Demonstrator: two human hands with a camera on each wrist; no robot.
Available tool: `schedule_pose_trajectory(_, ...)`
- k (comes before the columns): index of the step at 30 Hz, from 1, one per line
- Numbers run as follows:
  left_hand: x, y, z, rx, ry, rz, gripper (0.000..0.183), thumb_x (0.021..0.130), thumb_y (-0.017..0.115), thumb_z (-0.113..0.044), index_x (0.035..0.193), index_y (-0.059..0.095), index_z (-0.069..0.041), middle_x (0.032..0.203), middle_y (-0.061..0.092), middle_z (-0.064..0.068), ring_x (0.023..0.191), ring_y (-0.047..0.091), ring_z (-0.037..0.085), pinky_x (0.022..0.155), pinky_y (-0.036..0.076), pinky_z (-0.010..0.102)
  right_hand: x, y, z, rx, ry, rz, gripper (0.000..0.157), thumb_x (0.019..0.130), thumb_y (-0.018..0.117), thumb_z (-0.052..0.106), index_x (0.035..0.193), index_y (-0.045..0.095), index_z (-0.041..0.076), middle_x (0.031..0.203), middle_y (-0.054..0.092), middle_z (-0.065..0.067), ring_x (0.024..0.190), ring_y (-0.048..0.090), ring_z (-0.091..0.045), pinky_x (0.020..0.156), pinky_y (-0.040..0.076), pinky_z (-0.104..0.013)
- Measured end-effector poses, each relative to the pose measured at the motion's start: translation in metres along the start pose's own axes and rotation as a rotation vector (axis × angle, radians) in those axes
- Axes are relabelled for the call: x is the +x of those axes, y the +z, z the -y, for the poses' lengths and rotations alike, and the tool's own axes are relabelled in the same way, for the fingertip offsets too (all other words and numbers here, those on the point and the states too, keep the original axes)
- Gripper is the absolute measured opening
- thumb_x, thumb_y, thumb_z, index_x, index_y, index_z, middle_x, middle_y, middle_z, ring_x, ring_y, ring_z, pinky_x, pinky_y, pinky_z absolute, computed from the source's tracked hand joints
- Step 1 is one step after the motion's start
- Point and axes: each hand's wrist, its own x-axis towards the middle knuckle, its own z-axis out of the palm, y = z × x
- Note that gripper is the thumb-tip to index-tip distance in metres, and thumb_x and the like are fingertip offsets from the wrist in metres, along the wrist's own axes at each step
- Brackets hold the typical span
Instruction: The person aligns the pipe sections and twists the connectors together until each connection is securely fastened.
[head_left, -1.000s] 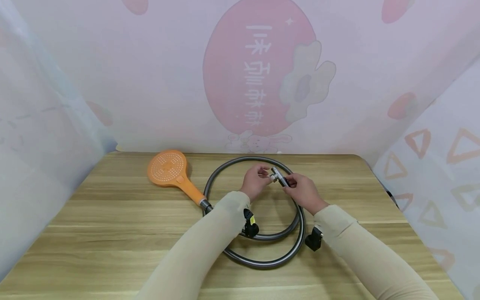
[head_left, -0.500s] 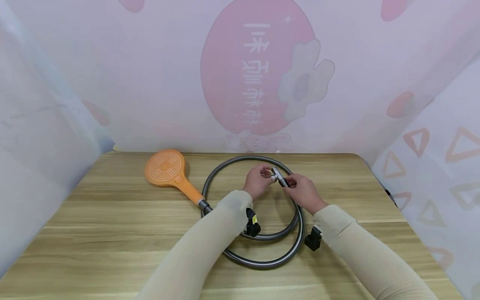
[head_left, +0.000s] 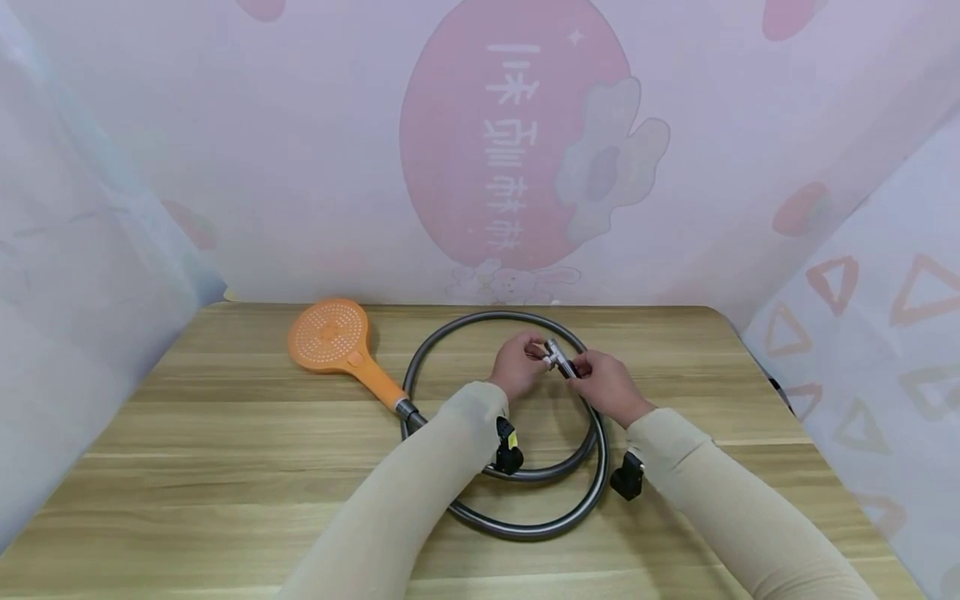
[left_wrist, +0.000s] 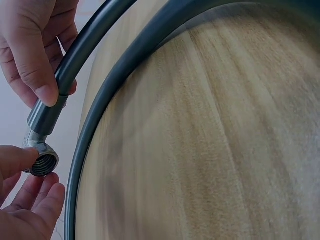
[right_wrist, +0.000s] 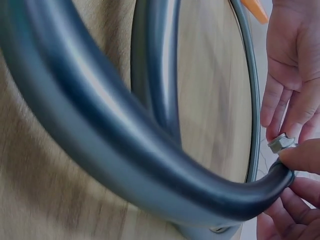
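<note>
A dark grey shower hose lies in loops on the table, one end joined to an orange shower head at the left. Its other end is raised between my hands. There, my right hand grips the dark sleeve behind a chrome elbow fitting. My left hand pinches the metal nut at the tip between thumb and fingertips. The nut's threaded opening faces the left wrist camera. In the right wrist view, the left fingertips touch the hex nut beside the right thumb.
The wood-grain table ends at a printed backdrop behind it, with more printed sheets on both sides. Part of the hose passes under the left sleeve. A black wrist camera hangs close over the table at the right.
The left hand has shifted slightly right, and the chrome fitting has turned a little between the hands. The right hand stays nearly in place. The whole view has drifted a little.
</note>
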Motion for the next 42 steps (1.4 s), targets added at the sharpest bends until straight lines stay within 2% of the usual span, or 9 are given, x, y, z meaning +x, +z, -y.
schedule_pose_trajectory(9,0.003,0.004,0.004,0.038,-0.011,0.003,0.029,0.085,0.066,0.008,0.113,0.061,0.003,0.095,0.066,0.015,0.093,0.063,0.027,0.082,0.051,0.032,0.002,-0.002,0.003,-0.017,0.046,0.049,0.022,0.086,0.069,0.008,0.103,0.064,-0.005,0.088,0.064,-0.011,0.075,0.055,-0.020,0.064,0.046,-0.028)
schedule_pose_trajectory(16,0.004,0.009,0.008,0.056,-0.007,-0.001,0.030,0.083,0.067,0.009,0.111,0.062,0.002,0.093,0.066,0.015,0.092,0.063,0.026,0.080,0.050,0.030,0.004,-0.001,-0.001,-0.055,0.029,0.064,0.018,0.086,0.069,0.006,0.099,0.064,-0.006,0.084,0.064,-0.011,0.072,0.055,-0.019,0.062,0.047,-0.029)
schedule_pose_trajectory(30,0.007,0.013,0.013,0.089,-0.052,0.017,0.029,0.084,0.068,0.005,0.112,0.063,0.000,0.090,0.065,0.010,0.084,0.059,0.020,0.073,0.046,0.026,0.005,0.003,-0.006,-0.076,0.056,0.091,0.016,0.085,0.069,0.005,0.096,0.065,-0.006,0.081,0.064,-0.010,0.068,0.055,-0.017,0.059,0.045,-0.025)
schedule_pose_trajectory(42,0.006,0.014,0.014,0.149,-0.088,0.033,0.027,0.087,0.067,0.002,0.113,0.063,-0.001,0.091,0.065,0.009,0.083,0.059,0.018,0.076,0.049,0.029,0.008,0.006,-0.007,-0.119,0.064,0.111,0.013,0.085,0.068,0.005,0.094,0.065,-0.005,0.079,0.062,-0.008,0.067,0.053,-0.017,0.059,0.044,-0.026)
